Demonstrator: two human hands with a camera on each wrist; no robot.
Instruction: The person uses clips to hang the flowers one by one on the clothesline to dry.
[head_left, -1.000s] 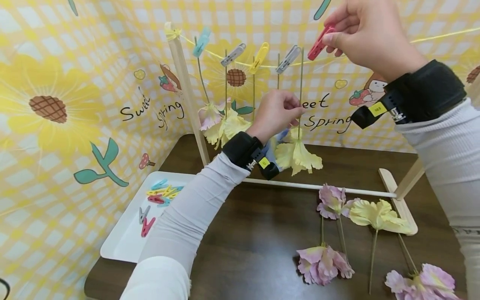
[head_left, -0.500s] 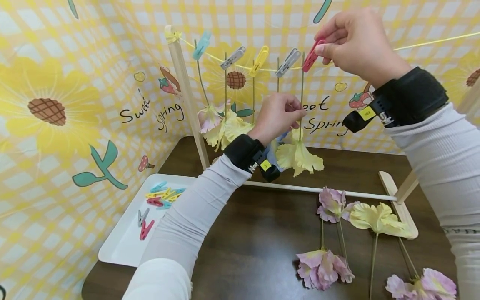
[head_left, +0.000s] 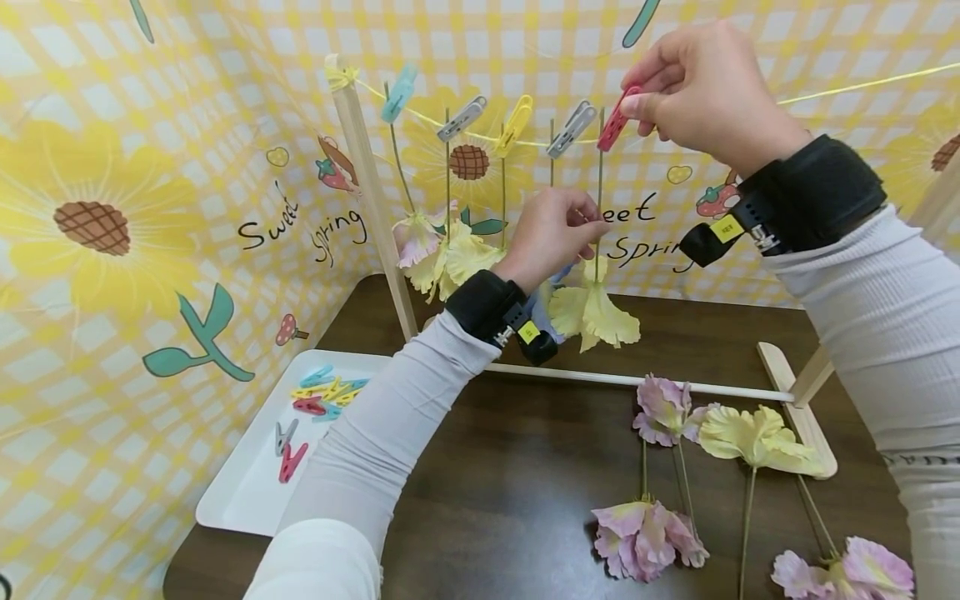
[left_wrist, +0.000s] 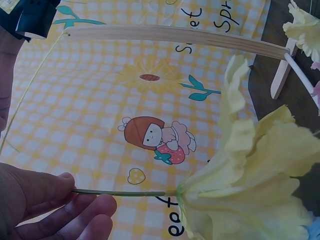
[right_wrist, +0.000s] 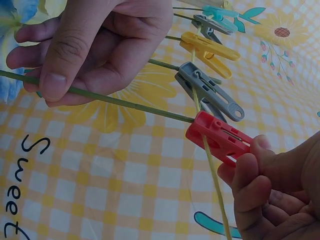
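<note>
a person's left hand (head_left: pixel 551 229) pinches the green stem (head_left: pixel 600 179) of a yellow flower (head_left: pixel 597 317) between thumb and fingers, the bloom hanging head down below the hand. the right hand (head_left: pixel 701 96), higher up, pinches the tail end of a red clothespin (head_left: pixel 617 123). the right wrist view shows the pin's nose at a yellow string (head_left: pixel 840 90), meeting the upper part of the stem; whether it is fully clamped is hard to tell.

the string is tied to the top of a wooden post (head_left: pixel 363 175) at the left. between post and red pin, four more clothespins sit along it: a pale blue pin (head_left: pixel 400 93), a gray pin (head_left: pixel 462 118), a yellow pin (head_left: pixel 514 125) and a second gray pin (head_left: pixel 572 129), nearest the red one. stems hang from them, with pink petals (head_left: pixel 416 240) near the post and blue petals (head_left: pixel 542 312) partly hidden by the left wrist.

at lower left, a white tray (head_left: pixel 232 496), partly covered by the left sleeve (head_left: pixel 352 467), holds loose colored clothespins (head_left: pixel 326 390). at lower right, three pink flowers (head_left: pixel 663 408) and one loose yellow flower (head_left: pixel 757 437) lie on a dark brown table (head_left: pixel 465 500). yellow checked cloth (head_left: pixel 75 433) printed with sunflowers hangs behind.
</note>
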